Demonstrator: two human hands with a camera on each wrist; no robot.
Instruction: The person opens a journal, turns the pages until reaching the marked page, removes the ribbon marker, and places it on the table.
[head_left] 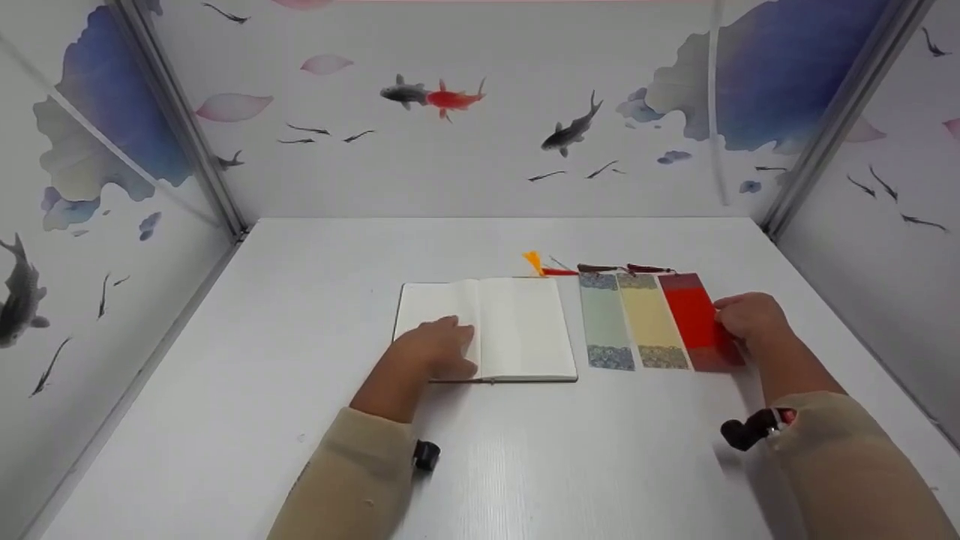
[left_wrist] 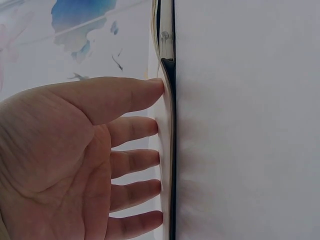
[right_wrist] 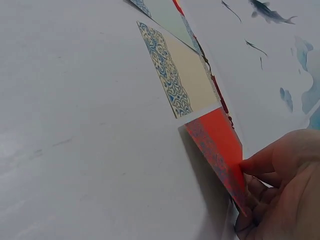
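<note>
An open notebook (head_left: 525, 330) with blank pages lies on the table. My left hand (head_left: 439, 349) rests on its left page near the fold. In the left wrist view the straight fingertips (left_wrist: 152, 159) touch the paper, thumb apart from the fingers. My right hand (head_left: 754, 315) pinches the right edge of a red bookmark (head_left: 694, 315) between thumb and fingers. The right wrist view shows this red bookmark (right_wrist: 220, 140) tilted, its near edge raised above a shadow. Beside it lie a yellow bookmark (head_left: 651, 319) and a pale green bookmark (head_left: 606, 319), both with patterned ends.
Dark tassels (head_left: 649, 268) extend from the bookmarks' far ends. An orange tassel (head_left: 532, 262) on a red cord lies behind the notebook. The white table (head_left: 300, 435) is enclosed by panels (head_left: 480, 172) painted with fish and leaves.
</note>
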